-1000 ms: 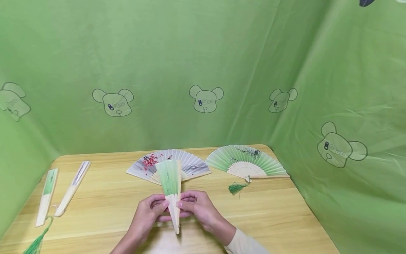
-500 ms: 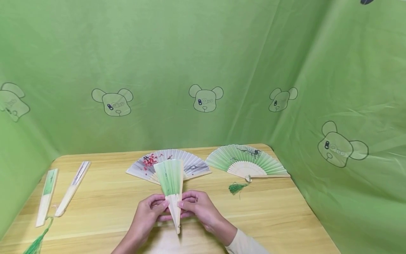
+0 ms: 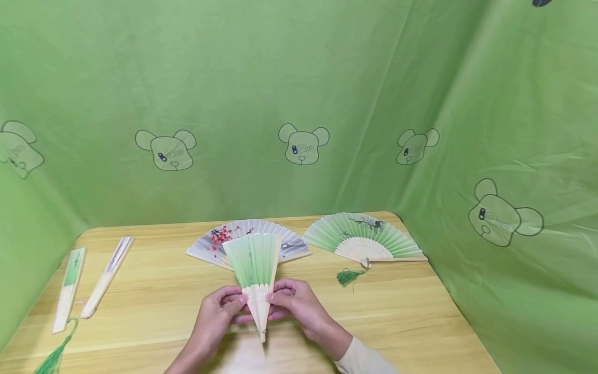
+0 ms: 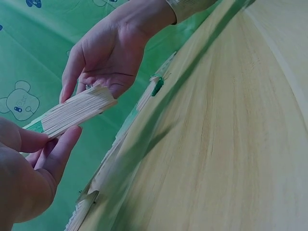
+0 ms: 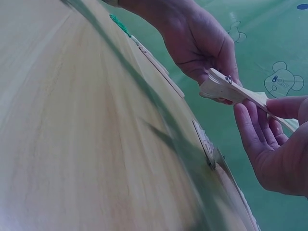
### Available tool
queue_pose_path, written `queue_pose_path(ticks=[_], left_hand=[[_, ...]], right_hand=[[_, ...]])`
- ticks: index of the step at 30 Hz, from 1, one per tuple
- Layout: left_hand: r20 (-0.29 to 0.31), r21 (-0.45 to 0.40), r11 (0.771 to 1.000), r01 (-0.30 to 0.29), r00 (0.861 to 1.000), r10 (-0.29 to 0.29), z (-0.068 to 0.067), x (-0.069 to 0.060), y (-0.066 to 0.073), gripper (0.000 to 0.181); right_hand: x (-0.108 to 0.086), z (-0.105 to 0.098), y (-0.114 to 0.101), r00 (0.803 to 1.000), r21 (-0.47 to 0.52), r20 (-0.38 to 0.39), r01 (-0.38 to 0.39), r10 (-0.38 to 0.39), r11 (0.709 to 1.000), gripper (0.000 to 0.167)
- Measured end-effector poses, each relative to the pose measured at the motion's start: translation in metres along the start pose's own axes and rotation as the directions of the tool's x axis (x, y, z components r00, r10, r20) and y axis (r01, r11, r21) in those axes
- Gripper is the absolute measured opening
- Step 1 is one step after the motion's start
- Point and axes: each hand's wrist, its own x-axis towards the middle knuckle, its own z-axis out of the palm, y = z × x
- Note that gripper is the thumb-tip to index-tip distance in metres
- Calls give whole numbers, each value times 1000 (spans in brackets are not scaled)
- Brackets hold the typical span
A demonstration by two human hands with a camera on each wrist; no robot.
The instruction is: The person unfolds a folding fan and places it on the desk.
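Observation:
A partly spread green folding fan (image 3: 252, 259) with pale wooden ribs stands above the table, its pivot end pointing down toward me. My left hand (image 3: 215, 314) pinches the left edge of its ribs between thumb and fingers. On the other edge, my right hand (image 3: 299, 311) pinches the outer rib the same way. The left wrist view shows the stacked ribs (image 4: 79, 110) between both hands. Behind the held fan lies a spread grey fan (image 3: 201, 248) with red blossoms, its middle partly hidden. A spread green fan (image 3: 322, 234) with a dark branch print lies to its right.
Two folded fans, one green (image 3: 70, 291) and one greyish (image 3: 107, 278), lie at the left of the wooden table (image 3: 397, 322). A green tassel (image 3: 53, 353) trails from the green one. Another green tassel (image 3: 348, 277) lies by the right fan. Green cloth walls (image 3: 233, 67) surround the table.
The held fan has spread wider, showing more green cloth and hiding more of the grey fan. My right hand has shifted slightly right; my left hand has stayed in place.

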Motion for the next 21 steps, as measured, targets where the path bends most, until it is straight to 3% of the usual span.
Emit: queue_pose_path(ticks=[21], left_hand=[[2, -21, 1000, -13, 1000, 13, -3, -2, -1, 28]], right_hand=[[3, -1, 1, 1000, 3, -14, 4, -4, 1000, 27]])
